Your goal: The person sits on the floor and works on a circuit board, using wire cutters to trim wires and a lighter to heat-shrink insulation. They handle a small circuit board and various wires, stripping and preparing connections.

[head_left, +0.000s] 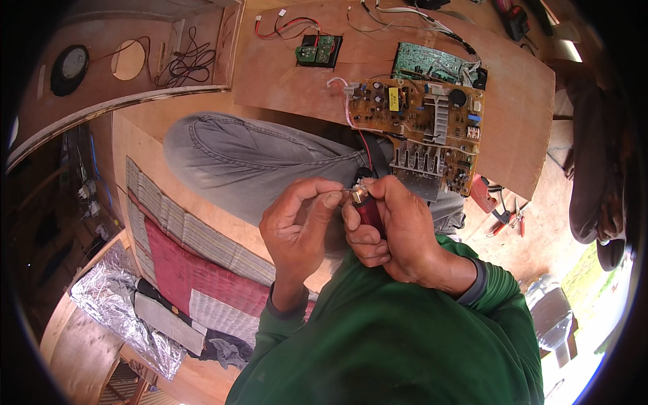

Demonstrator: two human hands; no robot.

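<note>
My right hand [399,226] is wrapped round a dark red lighter [368,210] with a metal top, held upright in front of my lap. Close beside that top, my left hand [297,219] pinches thumb and forefinger together. What lies between its fingertips is too small to make out. A thin red wire [368,154] runs down from the brown circuit board [418,111] toward my fingers, where its end is hidden. The board carries silver heat sinks, a yellow transformer and several small parts, and partly overlaps my leg.
A wooden panel [520,128] beyond my lap bears a green circuit board [432,62] and a small module [319,51] with wires. Pliers [518,221] lie at right. An open wooden box [202,84] with a speaker [70,67] stands at far left; silver foil [108,283] lies at lower left.
</note>
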